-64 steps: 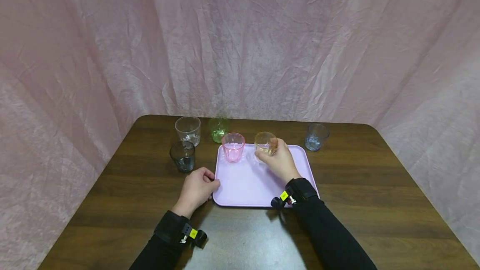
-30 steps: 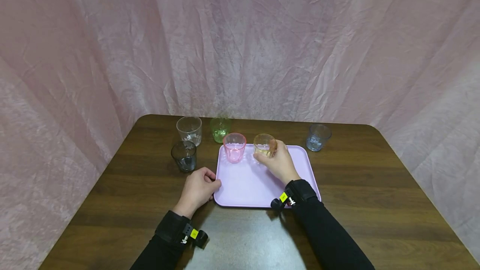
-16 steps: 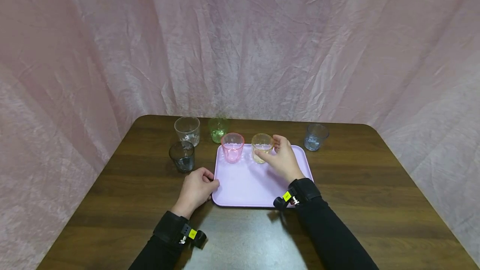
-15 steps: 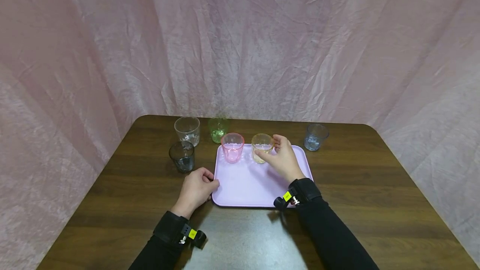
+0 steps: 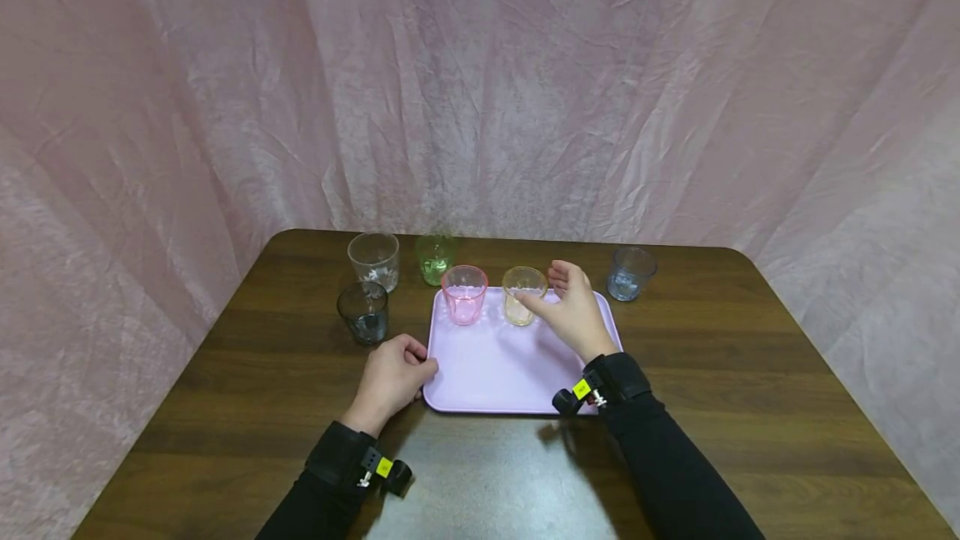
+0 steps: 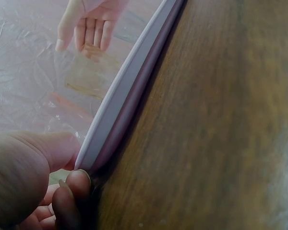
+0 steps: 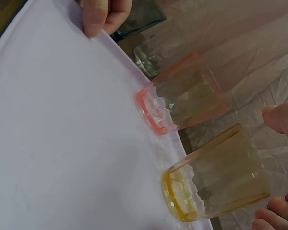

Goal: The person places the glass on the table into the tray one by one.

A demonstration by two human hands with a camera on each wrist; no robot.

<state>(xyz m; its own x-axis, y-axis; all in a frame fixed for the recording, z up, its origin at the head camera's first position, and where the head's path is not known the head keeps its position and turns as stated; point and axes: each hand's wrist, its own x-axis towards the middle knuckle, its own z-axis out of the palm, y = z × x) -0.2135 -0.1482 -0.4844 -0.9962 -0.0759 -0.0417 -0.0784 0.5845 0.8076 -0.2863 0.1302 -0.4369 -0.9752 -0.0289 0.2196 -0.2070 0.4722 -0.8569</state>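
A lilac tray (image 5: 487, 373) lies on the table, and my left hand (image 5: 393, 377) pinches its left edge. In the left wrist view the thumb (image 6: 57, 148) is over the rim and the fingertips are at its underside. Near the tray's back edge a pink glass (image 5: 465, 307) and a yellow glass (image 5: 519, 311) stand upright side by side. My right hand (image 5: 573, 311) is just right of the yellow glass, thumb and fingers spread apart. The right wrist view shows a gap between that thumb (image 7: 283, 120) and the yellow glass.
Left of the tray stand a dark grey glass (image 5: 367, 319) and a clear glass (image 5: 377, 265). A green glass (image 5: 435, 261) is behind the tray's back left corner. A blue glass (image 5: 628, 282) stands beyond its back right corner. A pink curtain (image 5: 480, 90) hangs behind the wooden table (image 5: 750, 382).
The right hand has released the yellow glass, its fingers spreading and drawing off to the right. The glass stays on the tray. The left hand keeps its place at the edge.
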